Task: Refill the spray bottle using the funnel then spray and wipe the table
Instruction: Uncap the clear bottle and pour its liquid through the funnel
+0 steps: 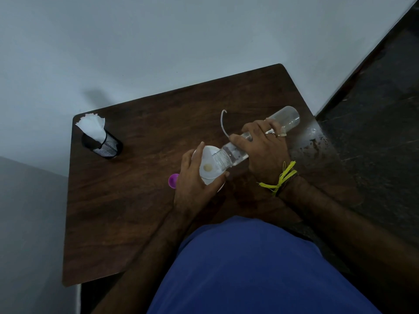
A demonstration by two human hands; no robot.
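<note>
Right hand (260, 152) wrapped round a clear plastic water bottle (256, 138), tipped on its side with its open neck over a white round plastic funnel (209, 165) near the centre of the dark brown wooden table (136, 200). Left hand (197, 180) curled round the funnel's rim at its 8 o'clock side. Whatever stands beneath the funnel hidden. Thin clear curved tube (223, 123) at 12 o'clock of the funnel; small purple cap (173, 180) touching the left hand at 9 o'clock. Black mesh cup of white paper tissues (99, 138) far off at 10 o'clock.
</note>
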